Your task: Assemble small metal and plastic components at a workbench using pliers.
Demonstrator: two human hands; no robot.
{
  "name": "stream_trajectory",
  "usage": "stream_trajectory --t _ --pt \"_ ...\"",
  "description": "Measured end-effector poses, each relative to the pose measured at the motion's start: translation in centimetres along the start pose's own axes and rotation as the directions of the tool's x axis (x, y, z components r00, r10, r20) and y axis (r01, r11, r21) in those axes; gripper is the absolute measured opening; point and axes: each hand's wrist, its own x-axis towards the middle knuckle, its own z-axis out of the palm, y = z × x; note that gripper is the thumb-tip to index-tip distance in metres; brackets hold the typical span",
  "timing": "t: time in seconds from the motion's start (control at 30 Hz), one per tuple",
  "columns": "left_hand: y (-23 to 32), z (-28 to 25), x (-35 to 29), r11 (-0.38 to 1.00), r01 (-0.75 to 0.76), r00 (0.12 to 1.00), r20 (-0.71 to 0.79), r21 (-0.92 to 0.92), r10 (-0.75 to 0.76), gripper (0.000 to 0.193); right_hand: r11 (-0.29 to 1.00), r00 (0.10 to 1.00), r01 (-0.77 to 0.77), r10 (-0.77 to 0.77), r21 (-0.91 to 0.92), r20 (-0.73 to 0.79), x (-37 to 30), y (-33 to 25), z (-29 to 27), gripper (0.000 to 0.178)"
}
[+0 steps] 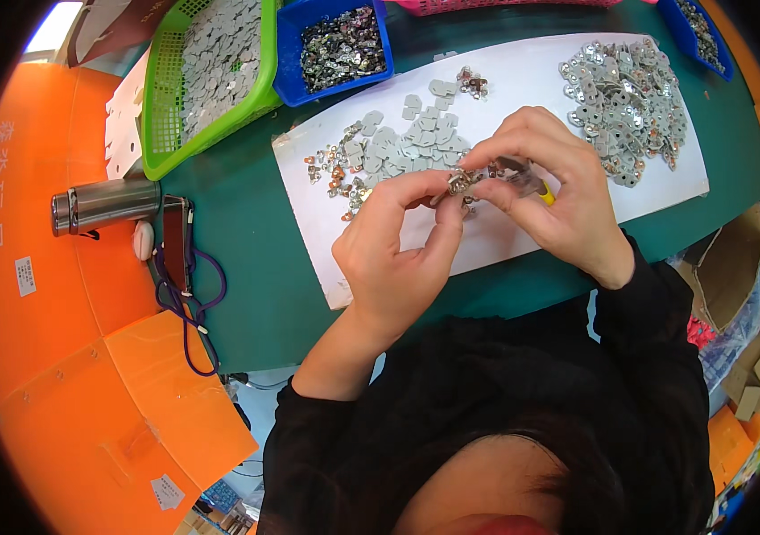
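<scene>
Over the white sheet, my left hand (402, 236) pinches a small shiny metal part (460, 183) between thumb and fingertips. My right hand (567, 187) is closed around a small hand tool with a black and yellow handle (547, 193); its kind is hard to make out. The right fingertips meet the metal part from the other side, so both hands are close together. Just beyond them lies a loose group of flat grey metal plates (420, 138). Small silver and copper-coloured fittings (342, 174) are scattered to the left of these plates.
A white board (318, 259) covers part of the green table (260, 308). On its right is a heap of shiny metal pieces (630, 107). Behind stand a green basket (157, 134) and blue trays (286, 53). At left lie a steel flask (108, 207) and a phone (177, 241) with a purple cord.
</scene>
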Motion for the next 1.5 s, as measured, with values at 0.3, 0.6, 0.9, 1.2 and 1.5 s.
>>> stream_trajectory --t 0.3,0.6,0.9,1.2,1.5 --pt "0.4 -1.2 1.0 0.689 0.557 0.83 0.317 -0.463 -0.459 0.023 0.936 0.955 0.282 -0.295 -0.211 -0.03 0.0 0.4 -1.1 0.034" --pt "-1.5 -2.7 1.8 -0.246 0.896 0.307 0.915 -0.37 -0.261 0.018 0.686 0.741 0.575 -0.668 -0.447 -0.072 -0.5 0.8 -0.6 0.025" --pt "-0.3 -0.6 0.8 0.904 0.34 0.939 0.047 -0.261 -0.339 0.021 0.932 0.957 0.263 -0.285 -0.251 -0.057 0.4 0.6 -0.7 0.023" --pt "-1.5 0.2 0.7 0.914 -0.371 0.924 -0.032 0.167 0.381 0.025 0.989 0.993 -0.105 0.1 0.101 0.058 0.1 -0.3 0.1 0.014" --pt "0.1 -1.1 1.1 0.312 0.761 0.63 0.531 -0.569 -0.567 0.021 0.679 0.842 0.365 -0.533 -0.637 -0.086 -0.5 0.4 -0.7 0.015"
